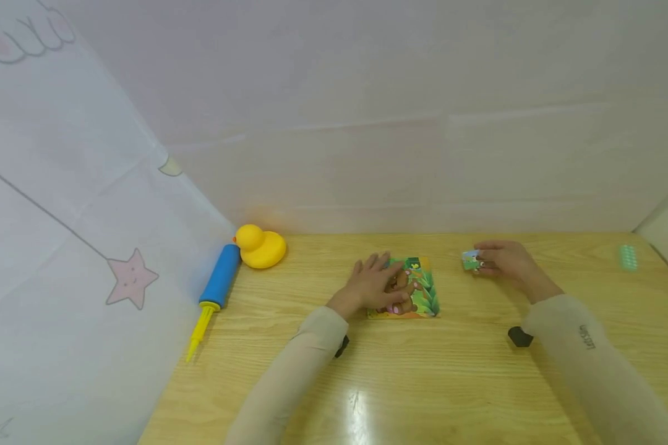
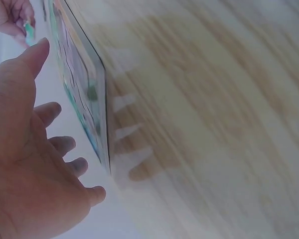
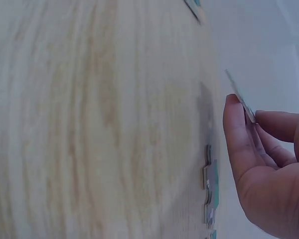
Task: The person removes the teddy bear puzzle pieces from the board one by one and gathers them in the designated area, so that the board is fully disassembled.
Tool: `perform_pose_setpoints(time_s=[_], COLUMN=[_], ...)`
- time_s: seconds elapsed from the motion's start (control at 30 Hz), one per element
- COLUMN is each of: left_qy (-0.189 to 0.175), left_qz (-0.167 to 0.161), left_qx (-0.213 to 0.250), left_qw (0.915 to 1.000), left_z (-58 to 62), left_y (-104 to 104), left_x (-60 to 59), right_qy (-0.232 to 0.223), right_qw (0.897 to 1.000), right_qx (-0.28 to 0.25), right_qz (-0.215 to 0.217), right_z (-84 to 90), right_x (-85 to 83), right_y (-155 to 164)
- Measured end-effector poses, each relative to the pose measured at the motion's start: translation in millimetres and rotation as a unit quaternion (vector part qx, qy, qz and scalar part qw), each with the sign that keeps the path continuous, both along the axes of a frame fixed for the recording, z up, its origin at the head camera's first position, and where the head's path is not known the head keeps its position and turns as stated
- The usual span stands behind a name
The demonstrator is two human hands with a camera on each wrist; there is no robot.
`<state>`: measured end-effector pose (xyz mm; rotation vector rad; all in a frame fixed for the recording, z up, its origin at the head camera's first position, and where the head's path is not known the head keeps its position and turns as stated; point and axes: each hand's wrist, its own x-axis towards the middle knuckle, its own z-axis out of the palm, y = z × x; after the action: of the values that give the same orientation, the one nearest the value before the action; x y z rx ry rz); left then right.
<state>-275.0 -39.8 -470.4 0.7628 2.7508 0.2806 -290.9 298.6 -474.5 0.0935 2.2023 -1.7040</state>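
Observation:
A colourful jigsaw board [image 1: 425,301] lies on the wooden table [image 1: 401,377]. My left hand [image 1: 375,285] is spread over its left part with the fingers straight. In the left wrist view the board [image 2: 82,84] shows edge-on beside the left hand [image 2: 35,149], whose fingers are extended. To the right of the board, my right hand [image 1: 503,259] pinches a small puzzle piece [image 1: 470,261]. The right wrist view shows that piece [image 3: 239,97] held just above the table between the thumb and fingers of the right hand [image 3: 269,164].
A yellow rubber duck [image 1: 261,246] and a blue-and-yellow hand pump [image 1: 217,284] lie at the table's left, against a white cloth wall. A small green object [image 1: 628,256] sits at the far right. Loose puzzle pieces [image 3: 209,184] lie under my right hand.

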Motion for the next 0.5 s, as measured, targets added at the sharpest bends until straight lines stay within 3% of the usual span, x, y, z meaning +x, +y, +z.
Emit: perform_pose_setpoints(time_s=[0.2, 0.5], left_qy=[-0.01, -0.017], left_qz=[-0.002, 0.004], left_qx=[-0.004, -0.006], left_qw=[0.9999, 0.9998], left_z=[2.6, 3.8], left_y=[4.4, 8.8], left_x=[2.3, 5.6], right_qy=[-0.001, 0.009], right_qw=[0.999, 0.998], right_qx=[0.032, 0.053], right_qz=[0.022, 0.015], right_z=[-2.5, 0.9], right_x=[3.0, 7.3], right_y=[-4.9, -6.1])
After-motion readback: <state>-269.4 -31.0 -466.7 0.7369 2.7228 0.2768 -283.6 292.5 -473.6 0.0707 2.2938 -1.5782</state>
